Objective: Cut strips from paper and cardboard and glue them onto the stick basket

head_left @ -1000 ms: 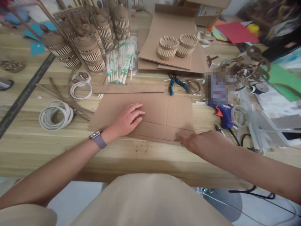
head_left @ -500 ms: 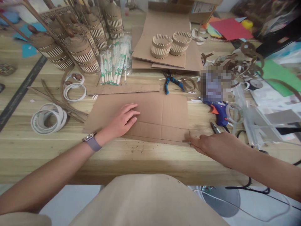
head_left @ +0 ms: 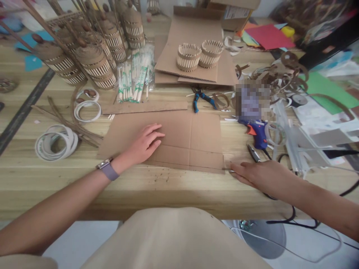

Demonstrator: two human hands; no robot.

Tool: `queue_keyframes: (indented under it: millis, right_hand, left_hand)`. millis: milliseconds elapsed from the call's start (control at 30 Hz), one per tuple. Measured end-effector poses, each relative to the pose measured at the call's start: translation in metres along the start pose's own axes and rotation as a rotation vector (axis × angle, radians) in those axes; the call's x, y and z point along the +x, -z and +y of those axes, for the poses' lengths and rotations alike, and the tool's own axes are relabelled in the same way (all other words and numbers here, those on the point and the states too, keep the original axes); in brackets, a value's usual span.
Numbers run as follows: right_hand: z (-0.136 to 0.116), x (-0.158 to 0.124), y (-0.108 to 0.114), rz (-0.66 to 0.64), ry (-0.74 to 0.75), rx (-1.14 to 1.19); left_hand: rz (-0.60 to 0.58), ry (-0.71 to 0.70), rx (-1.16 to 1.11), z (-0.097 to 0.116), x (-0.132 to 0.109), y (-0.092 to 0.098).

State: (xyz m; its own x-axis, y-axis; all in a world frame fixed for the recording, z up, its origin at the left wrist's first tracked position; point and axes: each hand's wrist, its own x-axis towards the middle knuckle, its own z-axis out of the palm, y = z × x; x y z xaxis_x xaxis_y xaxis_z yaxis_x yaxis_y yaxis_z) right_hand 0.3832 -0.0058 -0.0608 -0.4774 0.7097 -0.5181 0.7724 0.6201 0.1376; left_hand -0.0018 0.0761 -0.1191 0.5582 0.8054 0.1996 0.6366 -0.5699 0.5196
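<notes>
A flat cardboard sheet [head_left: 174, 130] with creases and drawn lines lies on the wooden table. My left hand [head_left: 146, 144] rests on it with the fingers spread, holding nothing. Beyond the sheet's right corner, my right hand [head_left: 248, 173] is closed in a pinch, low over the table. A small thin thing shows at its fingertips, too small to make out. A cutter knife [head_left: 254, 153] lies just behind my right hand. A narrow cardboard strip [head_left: 146, 108] lies along the sheet's far edge.
Pliers [head_left: 203, 99] and a blue glue gun [head_left: 259, 134] lie beyond the sheet. Two stick baskets [head_left: 188, 58] stand on more cardboard. Tape rolls [head_left: 56, 144] lie left, near a bag of wrapped sticks [head_left: 137, 78] and several stick lanterns [head_left: 97, 65]. A black cable [head_left: 294, 224] hangs right.
My right hand has moved slightly right, away from the sheet's corner. My left hand remains spread on the cardboard. The whole view has shifted a little.
</notes>
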Motion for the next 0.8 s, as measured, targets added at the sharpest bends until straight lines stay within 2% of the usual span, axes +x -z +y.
queue_keyframes:
  millis: [167,367,533,667,800]
  right_hand:
    - [0.004,-0.003,-0.005,0.036,0.003,0.02]
    - [0.003,-0.005,0.005,-0.065,-0.007,0.008]
    - [0.007,-0.013,0.011,-0.159,-0.088,-0.004]
    - [0.005,-0.017,0.031,-0.132,-0.147,-0.014]
    - [-0.015,-0.001,0.065,-0.131,-0.198,-0.017]
  left_hand:
    - [0.004,-0.005,0.011,0.001,0.0,0.0]
    - [0.002,0.004,0.002,0.001,0.0,0.0]
    - [0.017,-0.001,0.002,0.001,0.0,-0.002]
    - [0.028,0.008,-0.011,0.002,0.001,-0.004]
    - [0.054,0.013,-0.033,0.002,0.002,-0.005]
